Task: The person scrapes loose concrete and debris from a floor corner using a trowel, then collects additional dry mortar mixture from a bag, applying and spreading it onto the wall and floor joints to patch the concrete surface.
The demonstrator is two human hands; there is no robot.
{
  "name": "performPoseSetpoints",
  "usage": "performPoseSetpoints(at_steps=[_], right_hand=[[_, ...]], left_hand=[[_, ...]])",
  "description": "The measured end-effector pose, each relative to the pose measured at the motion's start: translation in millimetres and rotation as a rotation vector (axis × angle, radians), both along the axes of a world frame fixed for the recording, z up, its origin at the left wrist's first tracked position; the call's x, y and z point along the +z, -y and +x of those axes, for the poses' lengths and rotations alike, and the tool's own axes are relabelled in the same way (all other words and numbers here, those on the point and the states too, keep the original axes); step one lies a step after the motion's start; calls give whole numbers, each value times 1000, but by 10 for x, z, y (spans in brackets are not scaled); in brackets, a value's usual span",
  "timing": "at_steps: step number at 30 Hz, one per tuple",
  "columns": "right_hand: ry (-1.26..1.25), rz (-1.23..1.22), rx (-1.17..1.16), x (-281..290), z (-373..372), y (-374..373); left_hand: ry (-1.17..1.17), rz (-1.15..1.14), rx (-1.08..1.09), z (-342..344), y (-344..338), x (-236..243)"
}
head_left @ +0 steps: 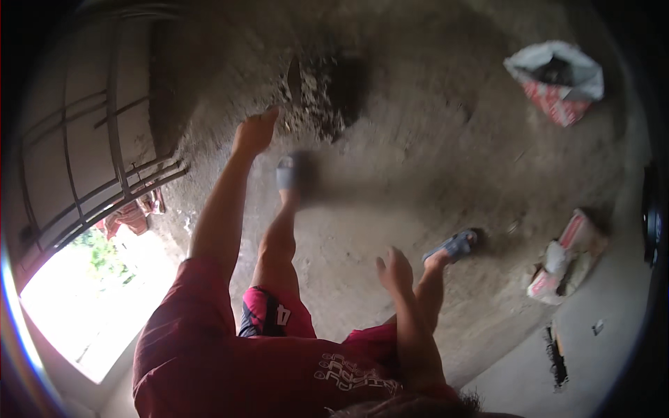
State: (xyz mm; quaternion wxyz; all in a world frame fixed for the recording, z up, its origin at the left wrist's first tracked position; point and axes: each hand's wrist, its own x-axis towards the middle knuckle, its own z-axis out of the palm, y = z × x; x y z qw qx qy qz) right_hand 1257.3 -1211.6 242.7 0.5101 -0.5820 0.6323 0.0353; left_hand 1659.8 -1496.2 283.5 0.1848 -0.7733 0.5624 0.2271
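My left arm stretches far forward over the floor, and my left hand (256, 132) is closed around a handle that its fingers mostly hide. Just beyond the fingers a dark, leaf-shaped blade, apparently a trowel (294, 81), points away from me. The blade is at the left edge of a patch of dark, crumbly loose material (324, 97) on the floor. Nearer my body, above the right knee, my right hand (397, 270) hangs with its thumb and fingers apart and nothing in it.
A white and red sack (561, 97), its mouth open on dark contents, stands at the far right. Another crumpled sack (568, 258) lies by the right wall. A metal frame (111, 118) and a bright opening are at left. My sandalled feet are on the rough floor.
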Motion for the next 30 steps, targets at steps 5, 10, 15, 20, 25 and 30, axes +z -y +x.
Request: performPoseSetpoints(at_steps=[5, 10, 15, 20, 25, 30], right_hand=[[-113, -237, -62, 1115, -810, 66], [-501, -424, 77, 2383, -1536, -787], [-308, 34, -1369, 3340, -1058, -2178], [-210, 515, -1271, 3432, -204, -2853], [100, 625, -1366, 3099, -23, -3159], [185, 332, -1396, 2693, -670, -3703]], left_hand=[[-66, -477, -47, -184, -103, 1122], [-343, -54, 163, -236, -190, 692], [-640, -277, 329, 422, 110, 1113], [-504, -358, 38, 1067, -243, 1923], [-502, -81, 251, 1746, -1022, 1535], [-530, 65, 521, 2155, -2310, 1338]])
